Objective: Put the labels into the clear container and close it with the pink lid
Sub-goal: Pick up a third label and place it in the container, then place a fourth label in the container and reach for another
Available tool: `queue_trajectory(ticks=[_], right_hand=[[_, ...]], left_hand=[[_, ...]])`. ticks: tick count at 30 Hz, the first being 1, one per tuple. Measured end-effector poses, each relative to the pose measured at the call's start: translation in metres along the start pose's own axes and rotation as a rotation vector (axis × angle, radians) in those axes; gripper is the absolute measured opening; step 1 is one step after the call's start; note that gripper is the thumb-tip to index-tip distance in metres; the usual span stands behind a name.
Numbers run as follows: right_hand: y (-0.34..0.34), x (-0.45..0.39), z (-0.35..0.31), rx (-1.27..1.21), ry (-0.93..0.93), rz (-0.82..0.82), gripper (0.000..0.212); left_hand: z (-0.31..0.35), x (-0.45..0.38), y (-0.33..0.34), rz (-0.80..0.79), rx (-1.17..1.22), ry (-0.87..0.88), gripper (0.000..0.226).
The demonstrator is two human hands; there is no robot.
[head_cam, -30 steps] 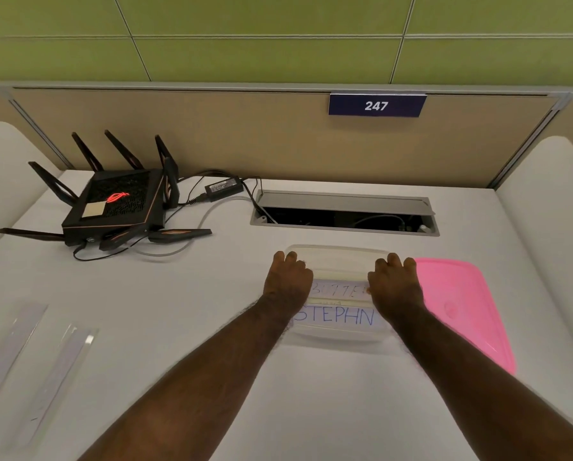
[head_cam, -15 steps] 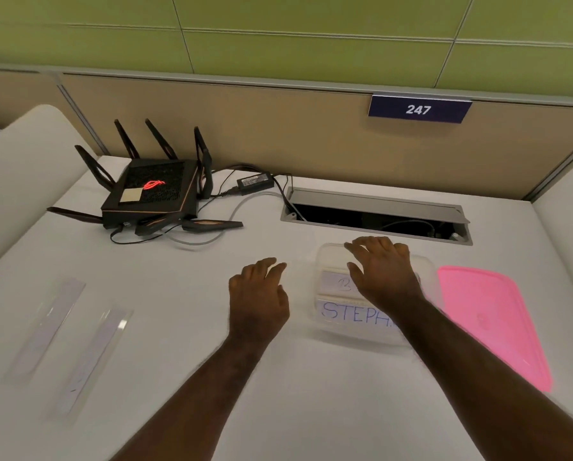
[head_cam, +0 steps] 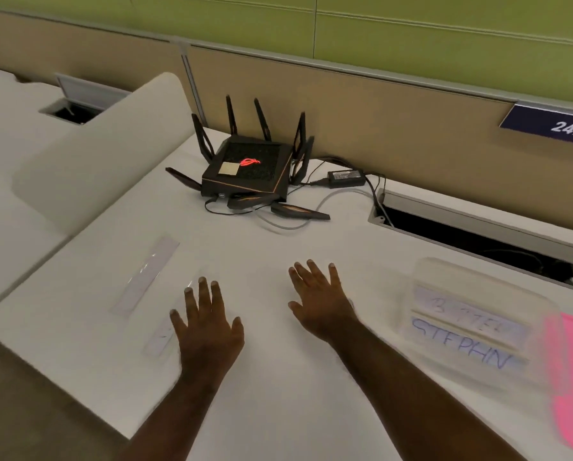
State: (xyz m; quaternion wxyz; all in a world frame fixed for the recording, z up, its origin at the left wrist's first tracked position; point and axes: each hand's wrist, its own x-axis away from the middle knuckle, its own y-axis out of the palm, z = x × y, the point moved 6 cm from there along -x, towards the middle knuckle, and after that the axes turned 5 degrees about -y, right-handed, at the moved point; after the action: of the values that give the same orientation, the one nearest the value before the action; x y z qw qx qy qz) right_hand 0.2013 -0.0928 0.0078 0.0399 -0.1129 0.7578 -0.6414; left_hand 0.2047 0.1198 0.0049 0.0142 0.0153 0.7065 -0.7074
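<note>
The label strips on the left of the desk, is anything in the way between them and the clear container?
Nothing visible blocks it. The two label strips lie flat left of the left hand; between them and the clear container there is only bare desk and the right hand. The router sits farther back.

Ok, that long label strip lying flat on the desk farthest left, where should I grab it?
Probably by its near end: the label strip lies flat and thin, so slide a fingernail under from the near side with the left hand, then pinch.
</note>
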Motion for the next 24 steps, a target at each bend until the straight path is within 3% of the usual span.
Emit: queue_trajectory(ticks=[7, 10, 13, 20, 24], right_hand=[[0.045, -0.043, -0.113, -0.085, -0.284, -0.181, 0.080], [0.056, -0.056, -0.144, -0.105, -0.351, -0.215, 0.080], [0.064, -0.065, -0.158, -0.091, -0.369, -0.235, 0.081], [0.053, -0.067, -0.134, -0.093, -0.289, -0.120, 0.079], [0.031, -0.059, -0.088, -0.096, -0.204, -0.010, 0.082]], left_hand=[[-0.087, 0.010, 0.017, -0.021, -0.073, -0.089, 0.074], [-0.108, 0.010, 0.023, 0.056, -0.121, -0.033, 0.057], [-0.117, 0.004, 0.018, 0.126, 0.009, 0.002, 0.036], [-0.101, -0.011, -0.002, -0.225, 0.616, -0.210, 0.025], [-0.071, -0.025, -0.017, -0.439, 0.852, -0.197, 0.030]])
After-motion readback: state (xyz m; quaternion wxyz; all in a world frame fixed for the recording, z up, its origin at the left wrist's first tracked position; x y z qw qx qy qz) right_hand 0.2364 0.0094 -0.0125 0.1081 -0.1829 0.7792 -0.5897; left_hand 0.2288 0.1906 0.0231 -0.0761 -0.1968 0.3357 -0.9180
